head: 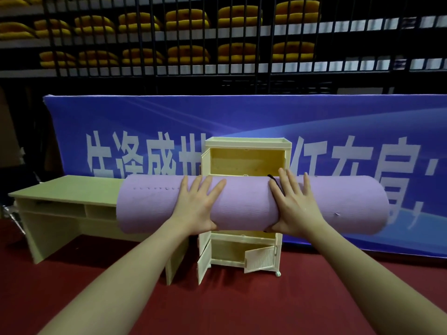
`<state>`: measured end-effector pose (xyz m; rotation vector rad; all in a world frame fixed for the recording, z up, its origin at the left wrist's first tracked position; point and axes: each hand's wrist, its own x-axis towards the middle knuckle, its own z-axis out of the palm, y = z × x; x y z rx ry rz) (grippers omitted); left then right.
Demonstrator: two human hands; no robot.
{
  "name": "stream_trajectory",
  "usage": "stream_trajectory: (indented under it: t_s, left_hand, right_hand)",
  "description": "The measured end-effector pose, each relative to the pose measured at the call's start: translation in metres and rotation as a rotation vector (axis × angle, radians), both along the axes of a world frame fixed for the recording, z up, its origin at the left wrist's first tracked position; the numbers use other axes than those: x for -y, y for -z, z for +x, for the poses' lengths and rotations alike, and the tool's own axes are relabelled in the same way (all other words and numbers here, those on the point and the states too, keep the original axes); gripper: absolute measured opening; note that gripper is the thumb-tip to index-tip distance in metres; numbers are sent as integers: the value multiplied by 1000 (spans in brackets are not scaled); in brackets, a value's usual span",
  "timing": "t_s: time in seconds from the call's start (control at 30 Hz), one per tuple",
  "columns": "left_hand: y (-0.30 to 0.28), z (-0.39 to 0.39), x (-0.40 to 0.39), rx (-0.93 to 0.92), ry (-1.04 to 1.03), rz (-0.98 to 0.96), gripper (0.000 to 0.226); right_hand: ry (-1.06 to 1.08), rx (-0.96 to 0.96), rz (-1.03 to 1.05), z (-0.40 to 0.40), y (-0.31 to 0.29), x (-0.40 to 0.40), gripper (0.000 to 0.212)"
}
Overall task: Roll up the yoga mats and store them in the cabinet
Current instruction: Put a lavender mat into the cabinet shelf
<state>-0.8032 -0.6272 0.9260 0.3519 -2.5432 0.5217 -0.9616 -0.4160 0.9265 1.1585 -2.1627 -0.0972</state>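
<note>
Head: both hands' fingers (204,187) spread, clasping mat (246,201).

We hold the rolled purple yoga mat (251,204) level in front of the small cream cabinet (244,163) — our left hand (197,206) and right hand (294,206) lie over its top with fingers spread and thumbs tucked beneath. A black cord (274,181) shows beside the right fingers. The cabinet's doors stand open; left of it sits a cream desk (65,189), behind it a blue banner (338,122), under it the red tabletop (242,305).
</note>
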Motion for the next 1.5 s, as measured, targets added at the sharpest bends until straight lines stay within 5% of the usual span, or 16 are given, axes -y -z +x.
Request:
stream_trajectory:
  t_s: [0.2, 0.7, 1.1, 1.5]
  left_hand:
    - [18, -113, 80, 75, 43, 21, 112]
    - [49, -401, 232, 336, 183, -115, 117]
    - [51, -578, 315, 415, 477, -300, 113]
    - [90, -677, 391, 468, 650, -229, 109]
  right_hand:
    - [-20, -9, 62, -111, 20, 74, 115]
    - [46, 340, -100, -363, 110, 216, 119]
    - [325, 385, -286, -452, 154, 288, 114]
    - [505, 461, -274, -504, 184, 357, 112]
